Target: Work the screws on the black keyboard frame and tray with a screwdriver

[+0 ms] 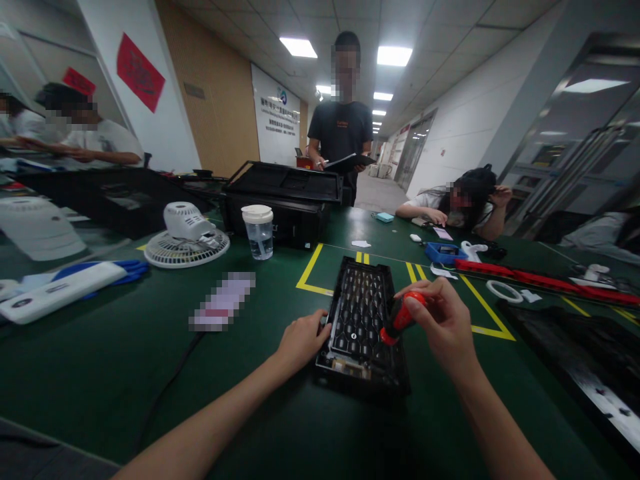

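Note:
In front of me on the green table lies a long black plastic housing with rows of round cell-like hollows. My left hand grips its left edge, thumb on the rim and fingers against the side. A red and black screwdriver sits in my right hand, its handle pinched between thumb and fingers. The screwdriver leans over the right side of the housing, and its tip is hidden from me. A small white round spot shows near the housing's lower part.
Left of the housing are a phone-like blurred item on a cable, a white fan and a lidded cup. A black case stands behind. At right are a blue tray and black panels. Other people are around the table.

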Demonstrator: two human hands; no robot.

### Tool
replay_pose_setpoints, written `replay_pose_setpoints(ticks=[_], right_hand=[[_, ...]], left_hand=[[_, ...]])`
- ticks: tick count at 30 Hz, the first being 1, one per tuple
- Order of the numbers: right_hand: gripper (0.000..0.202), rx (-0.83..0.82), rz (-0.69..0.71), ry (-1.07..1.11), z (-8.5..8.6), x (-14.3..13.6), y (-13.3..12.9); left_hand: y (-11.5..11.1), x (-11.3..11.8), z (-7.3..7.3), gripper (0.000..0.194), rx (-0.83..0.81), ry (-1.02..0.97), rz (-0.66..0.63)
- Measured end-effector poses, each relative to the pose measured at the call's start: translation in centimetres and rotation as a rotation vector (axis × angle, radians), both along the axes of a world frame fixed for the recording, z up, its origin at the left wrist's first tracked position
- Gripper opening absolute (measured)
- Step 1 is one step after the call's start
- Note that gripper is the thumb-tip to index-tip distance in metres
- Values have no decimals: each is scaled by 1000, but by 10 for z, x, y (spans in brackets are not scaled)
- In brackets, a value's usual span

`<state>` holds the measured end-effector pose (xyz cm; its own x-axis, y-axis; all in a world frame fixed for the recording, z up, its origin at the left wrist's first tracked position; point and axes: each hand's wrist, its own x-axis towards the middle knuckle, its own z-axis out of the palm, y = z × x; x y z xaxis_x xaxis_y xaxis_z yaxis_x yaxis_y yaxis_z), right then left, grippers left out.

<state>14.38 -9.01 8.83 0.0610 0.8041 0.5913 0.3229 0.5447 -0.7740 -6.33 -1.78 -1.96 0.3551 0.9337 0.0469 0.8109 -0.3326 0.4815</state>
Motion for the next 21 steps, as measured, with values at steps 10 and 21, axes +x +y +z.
replay_pose_setpoints(ticks=[10, 21], right_hand=[[16, 29, -54, 42, -4, -2, 3], [17, 59, -142, 13, -2, -4, 3]], left_hand=[[-1, 1, 2, 31, 1, 9, 3], [0, 1, -2, 31, 26, 2, -3]])
